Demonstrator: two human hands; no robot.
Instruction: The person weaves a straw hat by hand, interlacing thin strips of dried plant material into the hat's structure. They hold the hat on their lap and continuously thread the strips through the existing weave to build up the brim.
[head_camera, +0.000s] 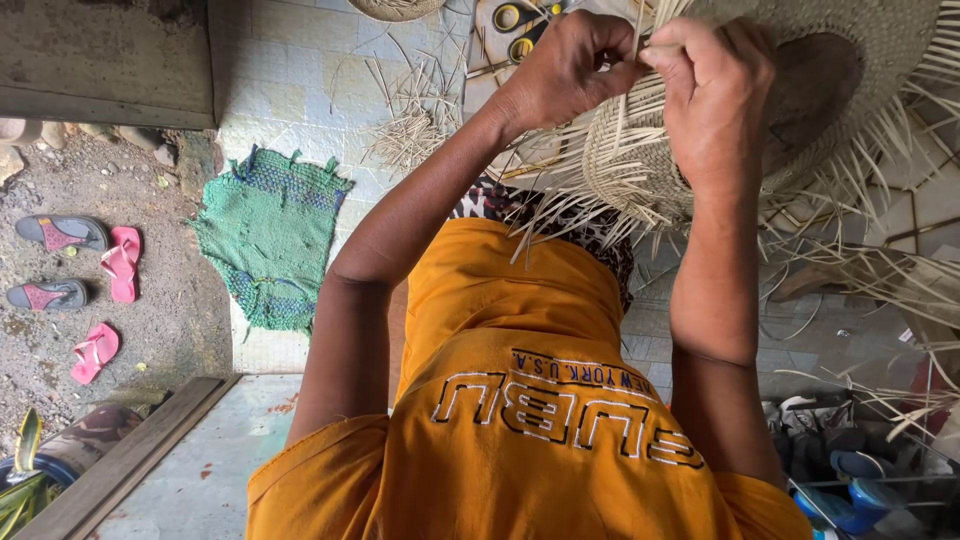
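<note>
A half-woven straw basket (640, 165) rests on my lap, with loose pale straw ends sticking out all round its rim. My left hand (570, 65) pinches a thin straw strand at the basket's upper edge. My right hand (715, 100) grips the woven rim beside it, fingertips meeting the left hand's on the same strand. Behind them lies a larger woven piece with a dark round centre (815, 85). I wear an orange shirt (520, 400).
A green knitted mat (270, 235) lies on the tiled floor at left. Pink and grey sandals (85, 270) sit on the dirt beyond it. Cut straw scraps (410, 125) and scissors (515, 30) lie near the top. Blue footwear (850, 480) is at bottom right.
</note>
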